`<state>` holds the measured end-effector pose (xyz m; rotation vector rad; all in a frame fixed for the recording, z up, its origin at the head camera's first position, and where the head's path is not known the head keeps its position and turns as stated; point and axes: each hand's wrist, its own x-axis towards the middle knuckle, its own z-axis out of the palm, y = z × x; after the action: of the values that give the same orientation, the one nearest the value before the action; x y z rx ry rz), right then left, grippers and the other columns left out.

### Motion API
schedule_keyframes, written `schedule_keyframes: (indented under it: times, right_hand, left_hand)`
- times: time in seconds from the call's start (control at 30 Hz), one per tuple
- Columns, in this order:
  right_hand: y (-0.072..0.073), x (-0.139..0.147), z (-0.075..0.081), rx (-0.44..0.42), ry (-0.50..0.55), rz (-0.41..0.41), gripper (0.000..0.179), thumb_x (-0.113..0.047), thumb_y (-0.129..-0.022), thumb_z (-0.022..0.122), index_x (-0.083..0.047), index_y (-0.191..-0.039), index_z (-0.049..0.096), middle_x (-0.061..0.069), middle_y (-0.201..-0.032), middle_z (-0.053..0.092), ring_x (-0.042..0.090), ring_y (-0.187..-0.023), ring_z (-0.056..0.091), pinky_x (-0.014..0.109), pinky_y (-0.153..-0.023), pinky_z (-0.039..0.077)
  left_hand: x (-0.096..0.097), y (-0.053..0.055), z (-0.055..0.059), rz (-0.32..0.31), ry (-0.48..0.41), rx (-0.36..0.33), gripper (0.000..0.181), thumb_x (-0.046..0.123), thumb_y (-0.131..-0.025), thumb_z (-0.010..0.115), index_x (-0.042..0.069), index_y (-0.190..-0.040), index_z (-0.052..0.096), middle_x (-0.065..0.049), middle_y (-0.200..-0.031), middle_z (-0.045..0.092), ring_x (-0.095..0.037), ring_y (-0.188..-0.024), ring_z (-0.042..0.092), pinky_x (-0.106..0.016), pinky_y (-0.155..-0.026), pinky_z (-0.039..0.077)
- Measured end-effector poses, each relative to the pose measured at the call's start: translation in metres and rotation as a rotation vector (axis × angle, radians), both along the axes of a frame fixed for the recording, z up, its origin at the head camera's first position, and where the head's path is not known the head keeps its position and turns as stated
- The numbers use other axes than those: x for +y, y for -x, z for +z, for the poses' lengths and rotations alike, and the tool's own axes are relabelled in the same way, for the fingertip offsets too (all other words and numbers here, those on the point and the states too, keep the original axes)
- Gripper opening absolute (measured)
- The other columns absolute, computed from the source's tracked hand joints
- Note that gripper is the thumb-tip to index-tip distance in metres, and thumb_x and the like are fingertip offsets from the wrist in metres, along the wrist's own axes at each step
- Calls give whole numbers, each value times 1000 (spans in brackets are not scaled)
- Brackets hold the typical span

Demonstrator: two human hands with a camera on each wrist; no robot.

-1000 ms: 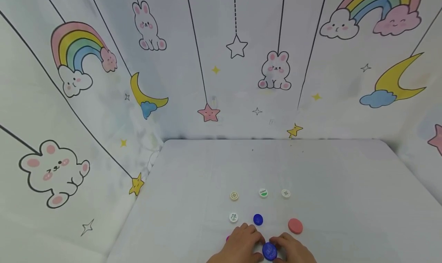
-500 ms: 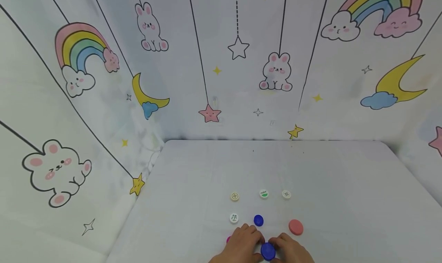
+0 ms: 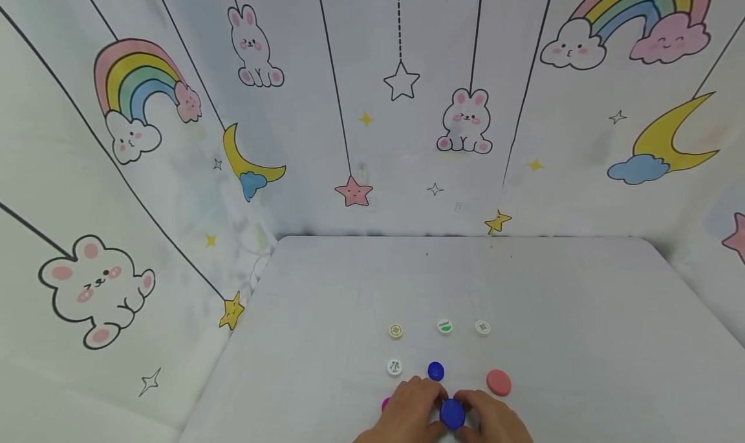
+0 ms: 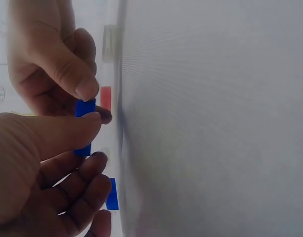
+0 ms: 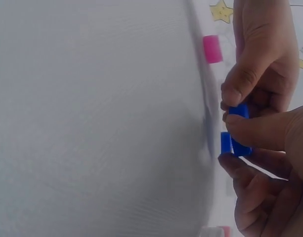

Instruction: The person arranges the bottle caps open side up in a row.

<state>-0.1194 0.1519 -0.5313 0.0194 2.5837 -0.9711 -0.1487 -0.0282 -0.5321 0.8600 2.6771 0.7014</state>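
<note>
A round blue bottle cap (image 3: 452, 414) is between both hands at the front of the table. My left hand (image 3: 409, 412) pinches it from the left, and my right hand (image 3: 490, 417) pinches it from the right. In the left wrist view the cap (image 4: 85, 107) stands edge-on between the thumbs and fingers, close over the white table. The right wrist view shows the same cap (image 5: 239, 111) with both thumbs at its edge. Just beyond the left hand lies a smaller blue cap (image 3: 436, 371). A magenta cap (image 3: 385, 403) is mostly hidden behind that hand.
Beyond the right hand lies a larger coral-red cap (image 3: 498, 383). A white cap with a green print (image 3: 394, 367) sits left of the small blue one. Farther back are a yellowish cap (image 3: 396, 331), a green-and-white cap (image 3: 445, 327) and a pale cap (image 3: 482, 328).
The held blue cap has turned, from a patterned face towards the head camera to a smooth one, and moved slightly away from the front edge. Both hands stay on it; the other caps lie still.
</note>
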Motion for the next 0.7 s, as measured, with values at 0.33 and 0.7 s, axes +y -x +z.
schedule_keyframes:
  times: [0.33, 0.7]
  right_hand:
    - [2, 1, 11, 34, -5, -2, 46, -23, -75, 83, -10, -116, 66, -3, -98, 67, 13, -72, 51, 29, -67, 47]
    - [1, 0, 19, 116, -8, -14, 45, -24, -76, 83, -9, -116, 68, -4, -95, 69, 11, -67, 47, 22, -61, 42]
  left_hand:
    - [-3, 1, -3, 8, -79, 114, 35, 26, -81, 80, 26, -111, 63, 20, -90, 55, 6, -82, 44, -17, -72, 38]
    - [-6, 4, 5, 4, -88, 102, 33, 24, -84, 78, 24, -114, 64, 19, -94, 58, 7, -83, 46, -16, -73, 42]
